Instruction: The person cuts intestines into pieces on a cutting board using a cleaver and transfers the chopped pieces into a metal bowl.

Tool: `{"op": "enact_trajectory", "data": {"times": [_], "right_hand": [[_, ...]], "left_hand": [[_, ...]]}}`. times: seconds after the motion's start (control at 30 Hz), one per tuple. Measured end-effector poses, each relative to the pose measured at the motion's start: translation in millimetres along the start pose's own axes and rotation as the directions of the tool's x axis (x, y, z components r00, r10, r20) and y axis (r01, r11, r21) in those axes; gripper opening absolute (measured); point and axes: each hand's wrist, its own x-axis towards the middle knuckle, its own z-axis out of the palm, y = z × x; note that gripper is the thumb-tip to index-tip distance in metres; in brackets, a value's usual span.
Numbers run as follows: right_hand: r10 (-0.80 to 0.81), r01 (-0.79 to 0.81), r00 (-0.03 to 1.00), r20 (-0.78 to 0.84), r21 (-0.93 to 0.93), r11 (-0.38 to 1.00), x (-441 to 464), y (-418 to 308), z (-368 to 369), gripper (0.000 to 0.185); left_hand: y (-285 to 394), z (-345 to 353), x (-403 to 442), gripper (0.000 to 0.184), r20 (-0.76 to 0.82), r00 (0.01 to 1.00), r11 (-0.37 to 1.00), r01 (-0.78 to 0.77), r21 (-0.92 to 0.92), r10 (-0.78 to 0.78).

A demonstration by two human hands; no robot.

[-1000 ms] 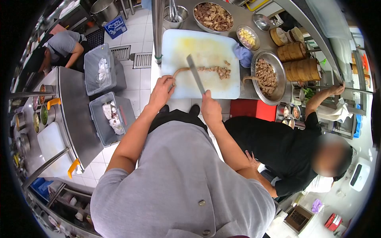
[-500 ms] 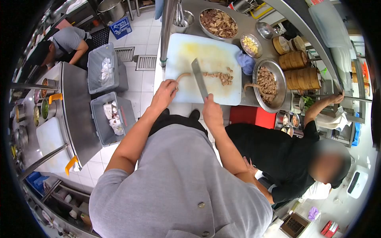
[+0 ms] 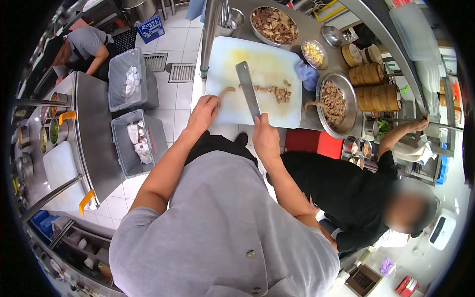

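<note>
On the white cutting board (image 3: 222, 64), my left hand (image 3: 204, 113) pinches the near end of a curved pinkish-brown strip of meat (image 3: 227, 91). My right hand (image 3: 266, 137) is wrapped around the handle of a cleaver (image 3: 249, 89). Its broad blade points away from me, to the right of the strip's tip; whether it touches the board, I cannot tell. Small chopped pieces of meat (image 3: 282, 94) lie to the right of the blade. A steel bowl (image 3: 350, 105) beside the board holds more chopped meat (image 3: 332, 103), with a longer strip hanging at its left side.
A bowl of sliced meat (image 3: 274, 24), a small bowl of yellowish bits (image 3: 314, 53) and a blue cloth (image 3: 308, 76) sit beyond the board. Bamboo steamers (image 3: 378, 98) stand at right. A co-worker in black (image 3: 331, 185) is close on my right; another person (image 3: 89, 42) bends at far left.
The cleaver has shifted slightly left and away from me, its blade face now showing wider. My left hand has moved a little left with the strip. The co-worker at left has raised their head.
</note>
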Motion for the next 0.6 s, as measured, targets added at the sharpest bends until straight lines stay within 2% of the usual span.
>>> {"op": "enact_trajectory", "data": {"times": [0.07,0.1,0.2,0.27,0.37,0.43,0.53,0.6], "right_hand": [[-0.043,0.043,0.998,0.041,0.010,0.999,-5.1,-5.0,7.3,0.023],[-0.015,0.018,0.993,0.115,-0.021,1.000,-2.6,-3.7,14.0,0.024],[-0.030,0.034,0.996,0.080,-0.053,0.998,4.5,0.9,19.9,0.024],[-0.014,0.020,0.996,0.084,-0.060,0.998,-1.4,-6.1,7.3,0.024],[0.010,-0.009,0.999,0.041,-0.013,1.000,-3.2,-15.3,-4.0,0.024],[-0.046,0.045,0.999,0.023,0.026,0.999,-9.3,-16.5,-1.9,0.024],[-0.009,0.013,0.994,0.112,-0.032,0.999,-0.8,-1.8,28.5,0.023],[-0.008,0.008,0.997,0.079,-0.010,1.000,7.3,4.8,28.2,0.022]], "left_hand": [[-0.6,-0.9,1.6,0.030,0.001,1.000,1.000,-0.013,0.014,0.013],[-1.3,-0.9,3.6,0.030,0.005,1.000,1.000,-0.017,0.013,0.016],[-1.7,-0.8,6.1,0.030,-0.015,1.000,1.000,0.001,0.022,-0.001],[-1.5,-2.4,2.8,0.022,-0.030,0.999,0.999,-0.035,0.023,0.036],[2.8,-4.5,4.9,0.021,-0.024,1.000,1.000,-0.008,0.016,0.008],[0.1,-2.8,2.7,0.022,-0.012,1.000,1.000,0.007,0.018,-0.007],[-4.6,-0.9,4.9,0.021,-0.005,1.000,1.000,0.009,0.015,-0.009],[-6.1,-2.3,8.3,0.020,-0.015,1.000,1.000,0.007,0.014,-0.007]]}}
